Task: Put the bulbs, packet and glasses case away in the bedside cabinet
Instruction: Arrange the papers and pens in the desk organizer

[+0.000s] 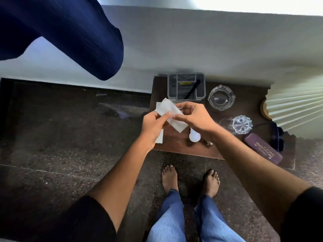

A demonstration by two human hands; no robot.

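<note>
The packet (172, 114) is off the cabinet top (176, 147) and held between both hands, above the near-left part of that surface. My left hand (153, 127) pinches its near-left end with thumb over curled fingers. My right hand (194, 117) pinches its long edge from the right, thumb and fingertips closed on the paper. The packet's long axis runs diagonally, from far-left to near-right, with the far-left end free and the near-right corner hanging just above the bulb (194, 136).

The bulb lies on the cabinet top directly under my right wrist, so the right hand is the nearer one for it. Only one bulb is visible; any other may be hidden beneath the hands. The glasses case (263, 151) lies well to the right, near the front-right corner, its long axis also diagonal. It falls on the right hand's side.

A white sheet (160, 137) lies under my left hand at the cabinet's left edge. The cabinet's door or drawer is not in view. I judge that one hand must let go of the packet to open it.
</note>
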